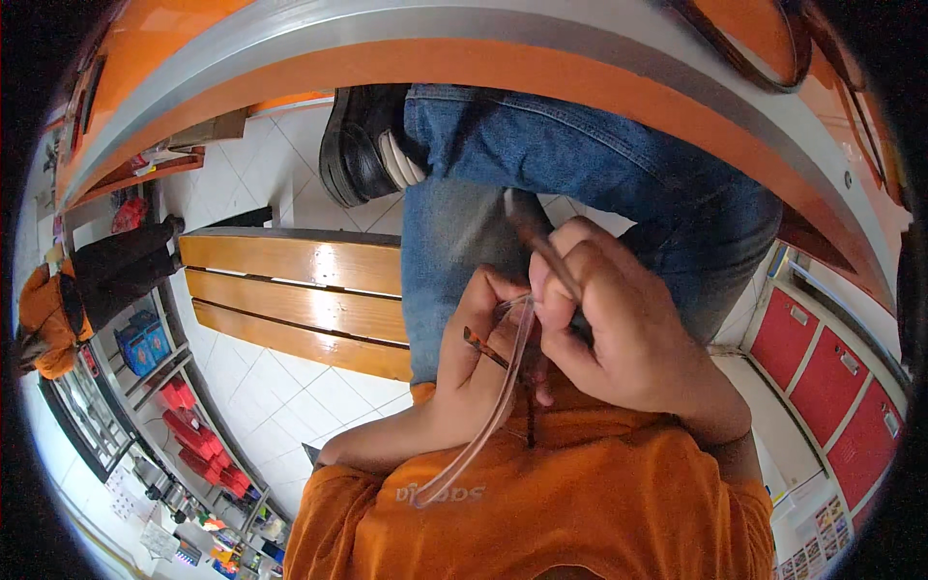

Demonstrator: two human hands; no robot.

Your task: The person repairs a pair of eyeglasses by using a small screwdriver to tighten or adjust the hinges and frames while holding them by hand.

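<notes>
Two bare hands: left hand [462, 362] and right hand [614, 329], close together over the lap, in front of an orange T-shirt [580, 493].
Grip, right: fingers closed around a slim dark brown stick [543, 244], which slants up past the knuckles.
Grip, left: fingers curled in, thumb and forefinger right by the upper end of a clear, bendy plastic tube [507, 391]. Can't tell if they're pinching it. A thin black-and-orange strip [485, 349] sits against the same hand.
Tube: between the hands up top, then curving down over the shirt front.
Legs: blue denim jeans [580, 145], plus a black shoe [362, 145] at the upper middle.
Surface: orange counter with a grey rim [464, 60] arching across the top; slatted golden-brown wooden bench [300, 290] left of the jeans.
Room: pale tiled floor [261, 406], red lockers [831, 377] on the right, red boxes [198, 440] on shelves at left, and another person in an orange top [53, 309] further off.
Hard to make out: stick's a bit blurry, its lower end hidden by the right hand; strip disappears into the left fingers; counter's cut off at the rim; small stuff lower left is just clutter to me.
</notes>
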